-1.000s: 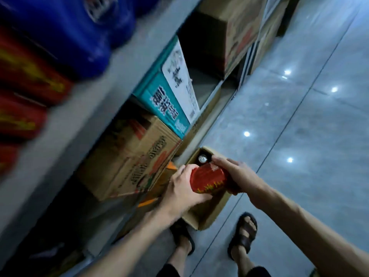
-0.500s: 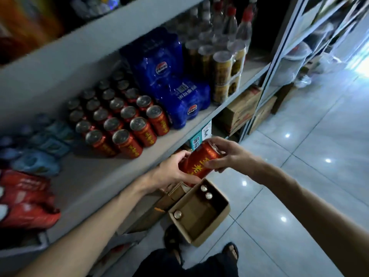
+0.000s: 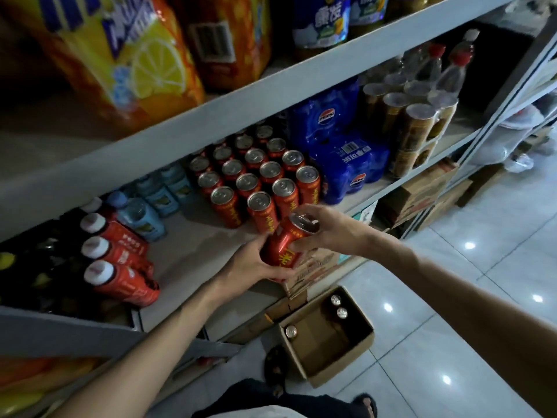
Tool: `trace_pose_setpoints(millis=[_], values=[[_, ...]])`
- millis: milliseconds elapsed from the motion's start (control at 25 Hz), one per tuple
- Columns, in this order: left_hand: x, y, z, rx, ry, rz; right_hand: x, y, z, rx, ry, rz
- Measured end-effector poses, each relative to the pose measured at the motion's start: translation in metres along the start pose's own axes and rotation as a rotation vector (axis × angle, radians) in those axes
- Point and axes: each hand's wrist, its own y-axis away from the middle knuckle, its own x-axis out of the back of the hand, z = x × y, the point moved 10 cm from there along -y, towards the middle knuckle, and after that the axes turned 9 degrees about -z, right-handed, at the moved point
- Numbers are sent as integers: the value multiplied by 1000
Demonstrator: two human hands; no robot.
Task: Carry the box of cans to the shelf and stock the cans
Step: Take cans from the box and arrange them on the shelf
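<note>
Drink can (image 3: 286, 241), a red metal cylinder, tilted just before upright matching cans (image 3: 259, 176) on grey shelf board (image 3: 196, 245); left hand (image 3: 256, 262) wraps its base, right hand (image 3: 328, 230) pinches its top.

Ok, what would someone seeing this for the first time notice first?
The left hand and right hand grip one tilted red can at the front edge of the middle shelf. Behind it stand rows of matching cans. On the floor below sits an open cardboard box with three cans inside.
</note>
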Motion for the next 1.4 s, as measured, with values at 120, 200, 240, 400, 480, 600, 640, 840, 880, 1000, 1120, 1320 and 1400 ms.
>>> trace_pose_setpoints(millis=[120,200,240,400,480,600,640,840,880,1000,1120,1320,1400], values=[[31,16,-24,11,-5,170,-17,-40,-28,31,196,-36],[51,20,-37,23,33,285,-22,-65,-45,36,336,-31],[61,21,-45,37,39,336,-23,-77,-52,44,424,-24],[87,12,-93,173,-154,405,-31,-114,-71,106,857,52],[92,7,-128,334,-336,382,-33,-126,-70,133,941,68],[94,-2,-164,501,-489,310,-36,-142,-58,130,912,40],[94,-6,-171,522,-494,282,-39,-145,-56,146,924,35],[89,-20,-185,546,-581,163,-54,-158,-46,225,1033,40],[89,-20,-185,551,-607,155,-55,-161,-44,223,1053,40],[89,-23,-187,539,-631,157,-58,-167,-39,218,1105,66],[89,-27,-192,544,-614,145,-61,-171,-35,213,1105,67],[89,-33,-197,546,-632,117,-61,-174,-32,198,1070,66],[89,-33,-195,555,-656,118,-62,-170,-32,206,1069,82]])
